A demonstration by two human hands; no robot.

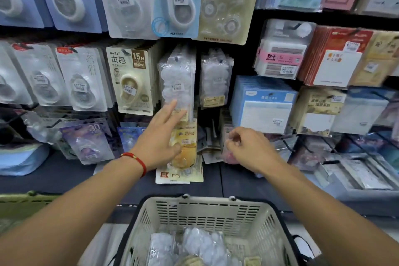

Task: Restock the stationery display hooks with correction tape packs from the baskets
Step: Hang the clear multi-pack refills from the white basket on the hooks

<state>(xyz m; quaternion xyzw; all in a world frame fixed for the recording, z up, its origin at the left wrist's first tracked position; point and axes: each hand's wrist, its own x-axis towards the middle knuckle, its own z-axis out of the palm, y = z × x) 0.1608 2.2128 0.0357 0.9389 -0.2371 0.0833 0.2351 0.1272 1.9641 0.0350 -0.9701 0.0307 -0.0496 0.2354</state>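
Reaching up at 12 o'clock, the left hand [160,136] was spread, fingers straight, fingertips touching the bottom of the clear packs [177,80] hanging on a hook at centre. Thumb sat against a yellow pack [184,149] below; whether it held that one, cannot tell. A red cord [135,158] circled the left wrist.

The right hand [248,149] was at 1 o'clock, near the left, fingers loosely curled, thumb and fingertips close together; a pink item [230,157] showed just under it, contact unclear.

A second clear bunch [216,77] hung just right of the first, apart from both hands. A beige 15M pack [131,80] hung at 11 o'clock, beside the clear packs. White tape packs [84,80] hung further left, at 10 o'clock. Blue note pads [263,103] were at 2 o'clock.

A flat pack [179,175] lay on the dark shelf [54,173] under the left hand.

At 6 o'clock, the basket [207,209] sat below both forearms, with more clear packs [200,244] lying inside at its bottom, well apart from the hands.
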